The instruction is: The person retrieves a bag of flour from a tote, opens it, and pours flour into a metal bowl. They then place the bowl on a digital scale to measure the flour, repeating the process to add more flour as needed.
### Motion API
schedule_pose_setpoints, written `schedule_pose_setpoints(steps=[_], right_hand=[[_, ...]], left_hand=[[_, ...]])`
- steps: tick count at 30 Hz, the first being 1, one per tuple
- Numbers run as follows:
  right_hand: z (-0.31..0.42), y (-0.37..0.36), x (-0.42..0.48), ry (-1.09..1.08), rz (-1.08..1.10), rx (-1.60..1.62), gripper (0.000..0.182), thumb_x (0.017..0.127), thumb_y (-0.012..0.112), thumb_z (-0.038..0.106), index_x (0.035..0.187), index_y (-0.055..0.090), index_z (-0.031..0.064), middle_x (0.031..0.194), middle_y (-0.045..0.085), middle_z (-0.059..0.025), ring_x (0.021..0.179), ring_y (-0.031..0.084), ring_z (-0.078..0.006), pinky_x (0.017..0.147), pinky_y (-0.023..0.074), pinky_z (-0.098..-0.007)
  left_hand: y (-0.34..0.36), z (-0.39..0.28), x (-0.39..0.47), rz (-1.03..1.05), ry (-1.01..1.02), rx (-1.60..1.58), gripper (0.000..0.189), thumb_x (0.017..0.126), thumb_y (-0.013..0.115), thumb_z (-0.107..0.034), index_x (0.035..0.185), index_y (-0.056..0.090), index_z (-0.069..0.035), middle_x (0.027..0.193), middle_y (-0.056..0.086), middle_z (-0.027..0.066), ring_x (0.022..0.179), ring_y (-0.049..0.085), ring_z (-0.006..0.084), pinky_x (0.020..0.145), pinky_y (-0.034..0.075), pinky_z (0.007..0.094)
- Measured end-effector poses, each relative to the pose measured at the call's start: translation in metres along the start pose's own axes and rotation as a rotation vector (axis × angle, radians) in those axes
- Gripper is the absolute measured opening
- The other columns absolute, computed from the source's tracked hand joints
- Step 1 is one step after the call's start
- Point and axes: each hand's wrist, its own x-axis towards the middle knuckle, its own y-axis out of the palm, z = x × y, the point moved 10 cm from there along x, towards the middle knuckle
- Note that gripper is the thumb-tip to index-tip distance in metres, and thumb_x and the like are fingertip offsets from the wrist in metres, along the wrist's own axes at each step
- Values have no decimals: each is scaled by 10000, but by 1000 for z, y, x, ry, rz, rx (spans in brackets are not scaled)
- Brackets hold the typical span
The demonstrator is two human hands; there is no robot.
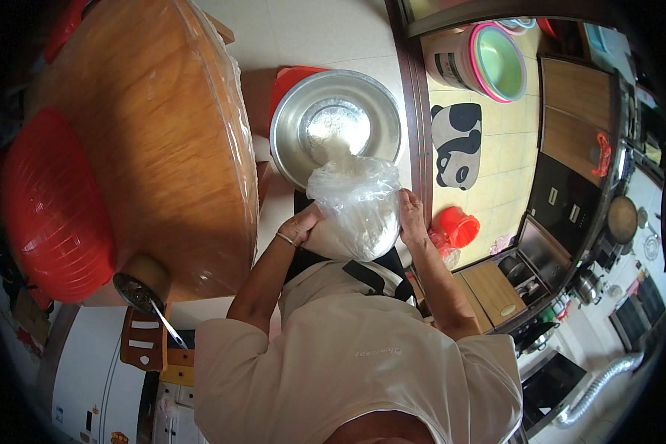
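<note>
Between my two hands is a clear plastic bag [361, 216] filled with white powder that looks like flour. My left hand [302, 223] grips its left side, with a bracelet on the wrist. My right hand [412, 215] holds the opposite side. The bag's crumpled mouth tips over the near rim of a wide metal basin [288, 158]. Pale powder [333, 149] shows blurred at the mouth, above the basin's shiny bottom. Under the basin, a red stool or board [288, 77] sticks out at the far left corner.
A wooden table [166, 139] with a clear plastic cover stands to the left, bearing a red ribbed food cover [55, 205] and a pot [144, 277] with a spoon. On the right lie a dark door sill [416, 139], a panda mat [458, 145], stacked buckets [455, 61] and an orange-red bucket [459, 227].
</note>
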Motion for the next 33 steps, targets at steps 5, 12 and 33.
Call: schedule_pose_setpoints(steps=[5,12,33], right_hand=[[15,2,-6,-48,-19,-61,318,953,502,262,1078,614,-7,912,634,-59,802,590,-132,704,486,-272],[18,0,2,-134,-23,-116,391,961,472,281,1073,620,-63,878,633,-75,789,570,-135,716,465,-270],[31,8,-4,-160,-11,-152,416,947,496,295,1125,618,-61,918,650,-89,809,587,-133,721,483,-266]], left_hand=[[8,-9,1,34,40,56,527,869,636,-237,1331,475,-41,1276,555,78,1128,557,175,961,462,322],[11,-13,1,20,85,49,588,845,664,-200,1361,438,-35,1288,543,81,1127,552,181,972,451,325],[28,-24,-7,-7,107,51,562,871,654,-238,1343,444,-17,1269,561,83,1104,569,172,949,474,337]])
